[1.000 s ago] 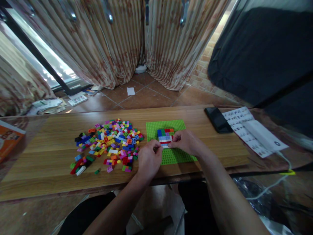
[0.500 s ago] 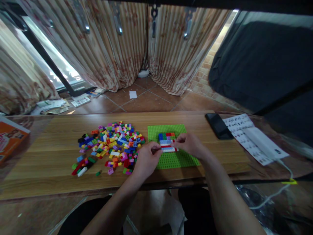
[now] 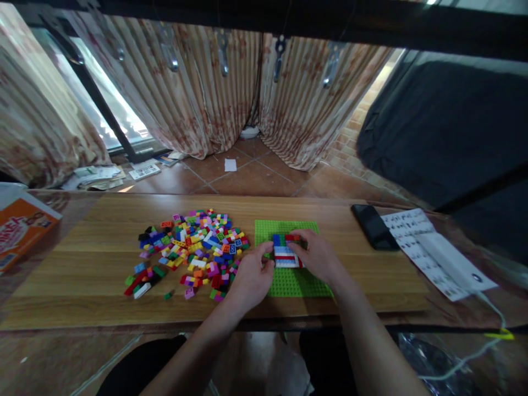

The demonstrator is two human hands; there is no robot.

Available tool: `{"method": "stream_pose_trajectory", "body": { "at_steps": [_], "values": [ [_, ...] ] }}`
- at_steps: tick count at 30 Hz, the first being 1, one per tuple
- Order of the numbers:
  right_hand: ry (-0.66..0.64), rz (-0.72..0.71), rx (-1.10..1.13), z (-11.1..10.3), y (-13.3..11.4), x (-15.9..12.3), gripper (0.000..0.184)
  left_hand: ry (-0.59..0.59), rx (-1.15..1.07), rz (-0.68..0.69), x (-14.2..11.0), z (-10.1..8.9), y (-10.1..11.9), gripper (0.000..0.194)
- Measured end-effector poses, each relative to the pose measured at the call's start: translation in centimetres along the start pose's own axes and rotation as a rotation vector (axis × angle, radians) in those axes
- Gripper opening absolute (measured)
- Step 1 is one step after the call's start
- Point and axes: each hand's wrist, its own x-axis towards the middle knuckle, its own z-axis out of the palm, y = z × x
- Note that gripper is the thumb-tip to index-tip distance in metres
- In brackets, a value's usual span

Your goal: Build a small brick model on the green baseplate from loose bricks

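Observation:
A flat block of building bricks [image 3: 284, 257], in blue, white and red rows with green and red at its far edge, sits on a green studded baseplate [image 3: 284, 286]. My left hand [image 3: 251, 278] is at the block's left side, thumb and index finger apart, their tips close to its edge. Over the block's right part, my right hand [image 3: 319, 257] has its fingers curled on the far right bricks and its thumb on top. That hand hides the block's right end.
A wide pile of loose coloured bricks [image 3: 206, 247] lies left of the baseplate on the wooden table [image 3: 94, 264]. To the right are a black phone [image 3: 374, 226] and a printed sheet [image 3: 406, 225] under a white device [image 3: 451, 261] with a cable. An orange box [image 3: 25, 228] stands far left.
My right hand has shifted from the block's near right side toward its far right bricks. My left thumb and finger have spread from a pinch. The camera view has tilted slightly.

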Motion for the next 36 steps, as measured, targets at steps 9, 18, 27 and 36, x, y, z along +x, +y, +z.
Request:
{"method": "stream_pose_trajectory", "body": {
  "at_steps": [9,18,27,36],
  "values": [
    [0.132,0.022,-0.156,0.7,-2.3,0.3,0.031,-0.023,-0.037,-0.025,-0.1,-0.2,0.2,0.045],
    [-0.045,-0.07,-0.313,3.1,-5.4,0.7,0.057,0.114,-0.056,-0.049,0.4,-4.0,1.0,0.029],
    [-0.063,-0.157,-0.397,4.0,-4.2,0.6,0.06,0.222,0.03,-0.002,-0.4,-7.2,1.0,0.023],
    [-0.032,-0.186,-0.411,4.6,-3.4,0.7,0.056,0.291,-0.016,0.04,-0.9,-9.0,0.7,0.017]
  ]
}}
